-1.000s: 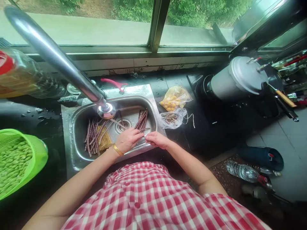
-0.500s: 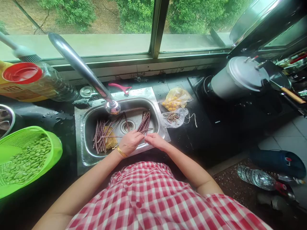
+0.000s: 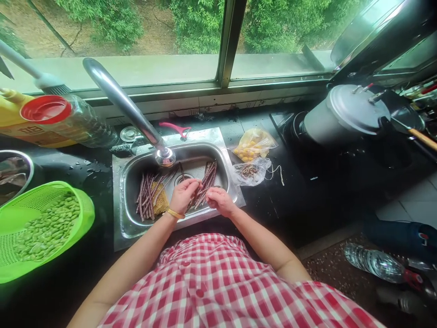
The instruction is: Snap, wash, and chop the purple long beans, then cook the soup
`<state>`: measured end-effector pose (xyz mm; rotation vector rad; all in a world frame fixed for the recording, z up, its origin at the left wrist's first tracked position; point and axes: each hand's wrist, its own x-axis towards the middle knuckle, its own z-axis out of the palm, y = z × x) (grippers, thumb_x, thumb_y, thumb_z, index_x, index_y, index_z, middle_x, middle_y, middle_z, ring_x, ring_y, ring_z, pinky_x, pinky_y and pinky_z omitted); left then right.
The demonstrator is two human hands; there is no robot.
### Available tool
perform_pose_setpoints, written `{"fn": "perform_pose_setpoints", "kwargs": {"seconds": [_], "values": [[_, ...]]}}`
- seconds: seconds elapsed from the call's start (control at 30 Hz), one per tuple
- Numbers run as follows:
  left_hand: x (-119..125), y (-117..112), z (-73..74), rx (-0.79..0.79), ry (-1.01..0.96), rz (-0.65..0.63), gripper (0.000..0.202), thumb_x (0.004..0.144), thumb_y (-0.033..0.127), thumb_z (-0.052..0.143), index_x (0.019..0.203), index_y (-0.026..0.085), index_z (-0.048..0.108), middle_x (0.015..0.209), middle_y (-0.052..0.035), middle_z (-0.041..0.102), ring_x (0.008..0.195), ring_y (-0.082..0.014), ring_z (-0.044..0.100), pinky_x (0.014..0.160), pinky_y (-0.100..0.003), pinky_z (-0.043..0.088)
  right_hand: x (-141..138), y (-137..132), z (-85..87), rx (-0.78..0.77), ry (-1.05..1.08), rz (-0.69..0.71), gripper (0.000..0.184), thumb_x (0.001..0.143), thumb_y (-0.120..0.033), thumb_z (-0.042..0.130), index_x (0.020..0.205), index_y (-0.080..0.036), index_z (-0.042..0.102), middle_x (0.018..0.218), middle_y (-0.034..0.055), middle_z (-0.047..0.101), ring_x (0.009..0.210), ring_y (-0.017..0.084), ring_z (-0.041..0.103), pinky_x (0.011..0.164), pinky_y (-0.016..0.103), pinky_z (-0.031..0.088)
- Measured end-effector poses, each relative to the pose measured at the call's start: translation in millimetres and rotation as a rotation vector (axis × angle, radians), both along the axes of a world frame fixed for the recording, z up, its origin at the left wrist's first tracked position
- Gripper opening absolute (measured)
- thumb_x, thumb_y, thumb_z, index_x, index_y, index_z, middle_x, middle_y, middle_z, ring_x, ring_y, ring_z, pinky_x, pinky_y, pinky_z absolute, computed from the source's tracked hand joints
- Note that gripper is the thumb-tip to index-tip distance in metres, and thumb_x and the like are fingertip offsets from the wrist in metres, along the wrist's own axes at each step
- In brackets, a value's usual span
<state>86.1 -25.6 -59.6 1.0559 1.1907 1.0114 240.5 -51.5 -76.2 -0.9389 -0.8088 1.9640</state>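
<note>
Over the near side of the sink my left hand (image 3: 184,195) is closed in a pinch, with part of a thin purple stalk at its fingertips. My right hand (image 3: 219,200) is a short way to the right, fingers curled together; what they hold, if anything, is too small to make out. Inside the steel sink (image 3: 124,225), one bundle of purple stalks (image 3: 146,196) lies on the left beside a yellow-brown scouring pad (image 3: 160,198). A second bundle of purple stalks (image 3: 208,175) leans at the right, just behind my hands. The drain is partly hidden by my left hand.
The faucet (image 3: 129,105) arches over the sink. A pink peeler (image 3: 175,128) lies behind it. Right of the sink are a bag of yellow pieces (image 3: 254,145) and a bag of scraps (image 3: 251,171). A green basket of beans (image 3: 83,214) stands left; a grey pot (image 3: 341,116) stands right.
My hands were together at the fingertips with a stalk between them; now they are apart, the left turned more upright. The view has shifted slightly.
</note>
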Motion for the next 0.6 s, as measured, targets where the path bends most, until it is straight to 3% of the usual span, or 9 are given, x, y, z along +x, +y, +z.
{"fn": "perform_pose_setpoints", "kwargs": {"seconds": [0.1, 0.23, 0.37, 0.5, 0.6], "values": [[-12, 18, 6.8, -0.259, -0.37, 0.241, 0.021, 0.07, 0.03, 0.066, 0.084, 0.016, 0.059, 0.069, 0.0006, 0.061, 0.045, -0.0032, 0.042, 0.039, -0.015, 0.03, 10, -1, -9.1, -0.046, 0.041, 0.03, 0.011, 0.061, -0.026, 0.054, 0.057, -0.016, 0.052, 0.048, -0.0035, 0.044, 0.04, 0.006, 0.032, 0.038, 0.018, 0.018], [-33, 39, 14.5, -0.455, -0.567, 0.437, 0.007, 0.078, 0.021, 0.058, 0.078, 0.015, 0.055, 0.064, 0.0024, 0.059, 0.041, -0.0019, 0.041, 0.038, -0.013, 0.031, 16, -3, -23.6, -0.111, -0.021, 0.029, 0.012, 0.061, -0.026, 0.052, 0.062, -0.015, 0.056, 0.053, -0.0021, 0.05, 0.041, 0.006, 0.036, 0.035, 0.018, 0.022], [-41, 48, 11.8, -0.469, -0.611, 0.515, 0.013, 0.085, 0.018, 0.049, 0.073, 0.014, 0.053, 0.062, 0.0023, 0.058, 0.041, -0.0019, 0.041, 0.038, -0.014, 0.031, -5, -11, -29.0, -0.13, -0.175, 0.117, 0.025, 0.069, -0.039, 0.056, 0.067, -0.014, 0.059, 0.056, -0.0026, 0.05, 0.041, 0.005, 0.037, 0.035, 0.018, 0.025], [-43, 50, 0.3, -0.412, -0.573, 0.551, 0.011, 0.081, 0.02, 0.055, 0.073, 0.014, 0.052, 0.064, 0.0021, 0.058, 0.041, -0.0016, 0.039, 0.04, -0.014, 0.032, -26, -21, -28.8, -0.146, -0.076, 0.186, 0.036, 0.069, -0.049, 0.059, 0.078, -0.014, 0.061, 0.06, -0.0033, 0.051, 0.042, 0.004, 0.034, 0.036, 0.018, 0.021], [-49, 44, -10.1, -0.318, -0.374, 0.573, 0.009, 0.078, 0.023, 0.058, 0.08, 0.015, 0.054, 0.075, -0.0001, 0.059, 0.047, -0.0028, 0.043, 0.043, -0.015, 0.035, -29, -23, -29.4, -0.127, -0.093, 0.177, 0.035, 0.07, -0.049, 0.059, 0.073, -0.014, 0.059, 0.052, -0.0063, 0.043, 0.04, 0.004, 0.028, 0.038, 0.019, 0.017]]}}
